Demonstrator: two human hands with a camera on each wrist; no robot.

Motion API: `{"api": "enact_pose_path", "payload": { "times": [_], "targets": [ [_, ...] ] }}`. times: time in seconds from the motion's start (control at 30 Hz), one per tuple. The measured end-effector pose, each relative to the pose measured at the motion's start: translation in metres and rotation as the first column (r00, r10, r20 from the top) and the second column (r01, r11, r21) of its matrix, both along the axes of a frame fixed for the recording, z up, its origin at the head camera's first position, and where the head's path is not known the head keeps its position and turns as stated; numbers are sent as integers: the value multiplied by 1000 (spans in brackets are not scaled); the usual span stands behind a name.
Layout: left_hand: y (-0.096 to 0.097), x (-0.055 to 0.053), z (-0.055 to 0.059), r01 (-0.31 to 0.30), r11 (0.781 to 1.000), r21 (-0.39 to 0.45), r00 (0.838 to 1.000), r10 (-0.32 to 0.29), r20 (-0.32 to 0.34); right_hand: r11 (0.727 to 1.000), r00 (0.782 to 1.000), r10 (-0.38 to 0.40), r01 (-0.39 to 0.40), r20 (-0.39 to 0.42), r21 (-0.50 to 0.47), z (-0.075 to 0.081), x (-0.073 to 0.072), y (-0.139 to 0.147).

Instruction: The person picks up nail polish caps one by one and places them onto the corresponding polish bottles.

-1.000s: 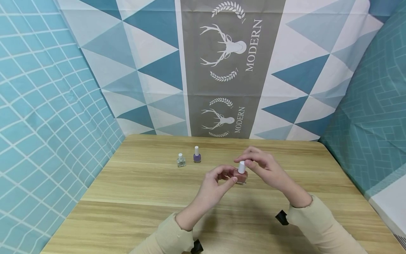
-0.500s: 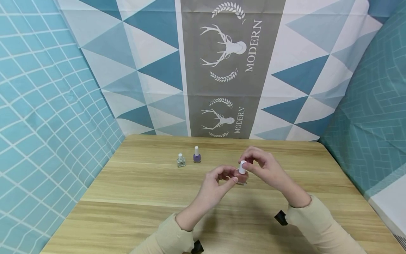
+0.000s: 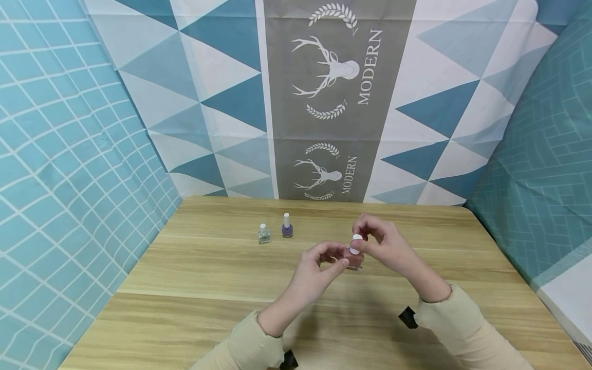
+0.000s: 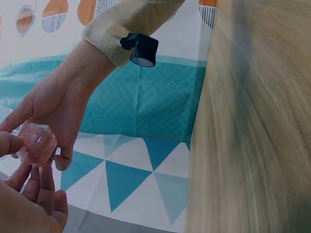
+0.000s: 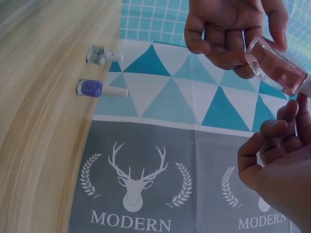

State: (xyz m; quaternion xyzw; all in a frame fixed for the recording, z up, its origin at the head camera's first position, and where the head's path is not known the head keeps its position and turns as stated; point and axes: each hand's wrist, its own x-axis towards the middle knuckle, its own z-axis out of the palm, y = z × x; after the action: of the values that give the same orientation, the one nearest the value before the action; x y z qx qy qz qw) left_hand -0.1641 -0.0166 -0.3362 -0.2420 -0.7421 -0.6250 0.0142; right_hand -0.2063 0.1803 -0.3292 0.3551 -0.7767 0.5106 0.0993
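Observation:
A pinkish-brown nail polish bottle (image 3: 353, 258) with a white cap (image 3: 356, 245) is held above the table between both hands. My left hand (image 3: 319, 270) pinches the glass body between thumb and fingers, as the left wrist view also shows on the bottle (image 4: 37, 144). From the right, my right hand (image 3: 386, 246) pinches the white cap with thumb and curled fingers. In the right wrist view the bottle (image 5: 276, 67) lies tilted, its cap partly cut off by the frame edge. Whether the cap is loose from the neck cannot be seen.
On the wooden table (image 3: 194, 267) a clear nail polish bottle (image 3: 264, 235) and a purple nail polish bottle (image 3: 287, 226) stand upright, back left of the hands. Patterned cloth (image 3: 222, 103) hangs behind and at both sides of the table.
My right hand's fingers have closed from touching the cap to pinching it, and the hand has shifted slightly right. The cap tilts a little more; the left hand barely moves.

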Motion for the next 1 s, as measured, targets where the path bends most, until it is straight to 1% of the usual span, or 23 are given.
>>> {"api": "enact_pose_path", "payload": {
  "times": [0.2, 0.3, 0.43, 0.5, 0.63, 0.83, 1.0],
  "targets": [
    [0, 2, 2, -25, 999, -24, 1000, 25, 11, 1000, 1000, 3, -3, 18, -16, -2, 2, 4],
    [0, 2, 3, -29, 999, -26, 1000, 29, 6, 999, 999, 35, -35, -34, 8, 0, 3, 6],
    [-2, 2, 3, -19, 999, -28, 1000, 19, 0, 995, 988, 90, -85, -126, 42, 0, 3, 6],
    [-2, 1, 3, -10, 1000, -25, 1000, 10, -1, 994, 984, 106, -101, -141, 42, 0, 3, 7],
    [-2, 1, 3, 2, 1000, -18, 1000, -2, -1, 994, 985, 112, -109, -133, 30, -1, 3, 7],
    [-3, 1, 2, 1, 1000, -18, 1000, -1, -6, 996, 990, 91, -90, -105, 12, 0, 3, 7],
    [-3, 1, 3, -3, 1000, -17, 1000, 3, 2, 997, 990, 77, -77, -114, 2, 0, 2, 6]
  ]
}}
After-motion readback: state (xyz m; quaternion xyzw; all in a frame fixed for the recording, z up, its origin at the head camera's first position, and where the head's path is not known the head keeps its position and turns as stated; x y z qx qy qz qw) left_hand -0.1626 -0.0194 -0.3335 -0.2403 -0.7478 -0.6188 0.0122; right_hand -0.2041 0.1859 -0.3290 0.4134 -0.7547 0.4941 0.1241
